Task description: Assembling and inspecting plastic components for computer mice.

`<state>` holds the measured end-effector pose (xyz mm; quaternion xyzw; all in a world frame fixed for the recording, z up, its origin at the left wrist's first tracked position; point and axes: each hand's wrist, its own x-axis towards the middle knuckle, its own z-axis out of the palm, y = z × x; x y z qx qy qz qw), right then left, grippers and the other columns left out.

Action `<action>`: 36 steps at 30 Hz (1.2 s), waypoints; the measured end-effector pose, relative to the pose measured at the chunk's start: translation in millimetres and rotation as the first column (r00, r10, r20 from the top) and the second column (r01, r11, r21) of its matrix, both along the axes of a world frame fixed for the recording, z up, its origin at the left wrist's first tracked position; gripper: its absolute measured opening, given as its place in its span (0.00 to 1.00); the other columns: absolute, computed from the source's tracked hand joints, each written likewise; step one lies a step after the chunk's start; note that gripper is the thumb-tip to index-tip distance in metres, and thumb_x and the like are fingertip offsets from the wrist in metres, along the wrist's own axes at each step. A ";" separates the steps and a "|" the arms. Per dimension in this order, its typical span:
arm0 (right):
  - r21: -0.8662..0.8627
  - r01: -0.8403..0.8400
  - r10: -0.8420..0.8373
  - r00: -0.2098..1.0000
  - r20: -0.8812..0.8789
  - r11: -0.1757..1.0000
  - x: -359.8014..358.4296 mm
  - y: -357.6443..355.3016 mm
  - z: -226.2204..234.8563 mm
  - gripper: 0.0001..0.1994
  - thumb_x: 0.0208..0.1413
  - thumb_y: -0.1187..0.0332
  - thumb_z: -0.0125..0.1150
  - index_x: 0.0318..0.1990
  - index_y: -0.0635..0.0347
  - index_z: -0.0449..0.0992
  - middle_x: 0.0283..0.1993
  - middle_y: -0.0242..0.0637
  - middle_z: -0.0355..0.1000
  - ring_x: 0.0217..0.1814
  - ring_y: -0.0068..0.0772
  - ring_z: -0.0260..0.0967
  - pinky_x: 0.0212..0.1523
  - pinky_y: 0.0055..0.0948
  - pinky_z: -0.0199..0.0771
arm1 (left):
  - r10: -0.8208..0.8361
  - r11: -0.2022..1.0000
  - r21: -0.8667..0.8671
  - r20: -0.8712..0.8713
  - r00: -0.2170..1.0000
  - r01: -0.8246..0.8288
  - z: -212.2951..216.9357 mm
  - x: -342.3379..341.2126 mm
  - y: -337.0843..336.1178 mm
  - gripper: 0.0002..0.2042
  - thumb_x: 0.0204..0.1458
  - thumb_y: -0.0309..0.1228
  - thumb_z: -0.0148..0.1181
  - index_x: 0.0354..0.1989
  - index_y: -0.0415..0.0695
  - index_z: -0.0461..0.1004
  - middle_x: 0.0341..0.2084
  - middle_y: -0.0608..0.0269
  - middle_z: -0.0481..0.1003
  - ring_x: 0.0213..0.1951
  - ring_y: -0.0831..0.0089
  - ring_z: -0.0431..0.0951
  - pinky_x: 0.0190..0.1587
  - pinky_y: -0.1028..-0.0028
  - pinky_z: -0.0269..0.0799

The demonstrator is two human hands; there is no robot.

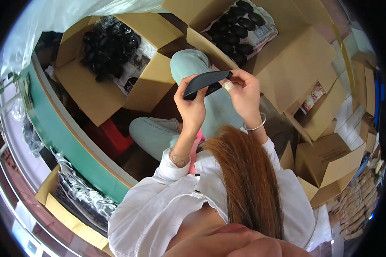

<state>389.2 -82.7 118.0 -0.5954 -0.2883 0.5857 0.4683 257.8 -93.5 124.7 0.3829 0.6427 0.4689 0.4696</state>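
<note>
- A black curved plastic piece (206,82), smooth, matte and long like a shallow shell, is held up between both hands above the person's knees in pale green trousers (188,64).
- The left hand (192,105) is closed on its lower left end, thumb over the top edge.
- The right hand (243,93) pinches its right end with curled fingers; one finger carries a pale wrap, and a thin metal bangle (256,126) circles the wrist.
- Beyond the piece, an open cardboard box (287,55) holds rows of glossy black oval parts (238,25) on printed paper.
- Left of the piece, another cardboard carton (94,94) contains a heap of black parts in crinkled clear film (109,43).
</note>
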 end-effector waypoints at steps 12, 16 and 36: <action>0.399 -0.028 -0.070 0.971 0.228 0.917 -8.2 4.2 9.3 0.06 0.43 0.81 0.65 0.32 0.70 0.79 0.29 0.36 0.77 0.28 0.27 0.71 0.32 0.20 0.71 | 0.285 0.955 -0.234 0.543 0.790 -0.184 -7.3 3.0 -8.0 0.13 0.54 0.19 0.58 0.48 0.37 0.68 0.41 0.60 0.75 0.40 0.70 0.76 0.49 0.74 0.71; 0.424 -0.134 -0.027 0.935 0.352 0.896 -8.2 0.6 29.2 0.07 0.47 0.81 0.63 0.35 0.69 0.81 0.33 0.39 0.78 0.30 0.27 0.71 0.37 0.19 0.73 | 0.182 0.977 -0.210 0.711 0.680 -0.041 -19.7 -8.6 -17.2 0.16 0.58 0.23 0.56 0.54 0.38 0.64 0.48 0.55 0.72 0.47 0.68 0.75 0.54 0.71 0.72; 0.461 0.021 -0.072 0.993 0.094 0.887 -4.7 -37.2 43.4 0.22 0.42 0.78 0.67 0.48 0.70 0.75 0.48 0.46 0.75 0.46 0.37 0.75 0.45 0.32 0.78 | -0.262 0.953 0.260 0.438 0.860 0.158 2.6 -32.9 0.6 0.42 0.31 0.26 0.75 0.60 0.45 0.60 0.54 0.50 0.69 0.53 0.54 0.72 0.57 0.61 0.69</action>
